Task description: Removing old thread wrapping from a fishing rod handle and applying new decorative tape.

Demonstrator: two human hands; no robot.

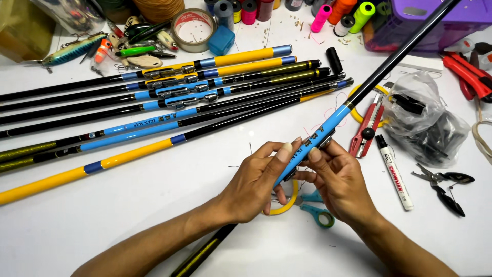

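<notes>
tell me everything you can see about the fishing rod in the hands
The fishing rod is long, slim and glossy. Its light blue section carries dark markings, with black above it beyond a thin gold band and black with yellow striping below. It slants from the lower middle of the view to the top right, above the white table. The left hand and right hand pinch the blue part, where a small metal fitting sits.

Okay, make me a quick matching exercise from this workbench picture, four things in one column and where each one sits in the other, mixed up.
Things:
1. fishing rod
2. white marker
3. tape roll
4. small scissors

Places:
A. on the table below the right hand
B. right of the red cutter
C. held in both hands, left hand too
D. far edge, beside the blue box

Pairs: 1-C, 2-B, 3-D, 4-A
</notes>
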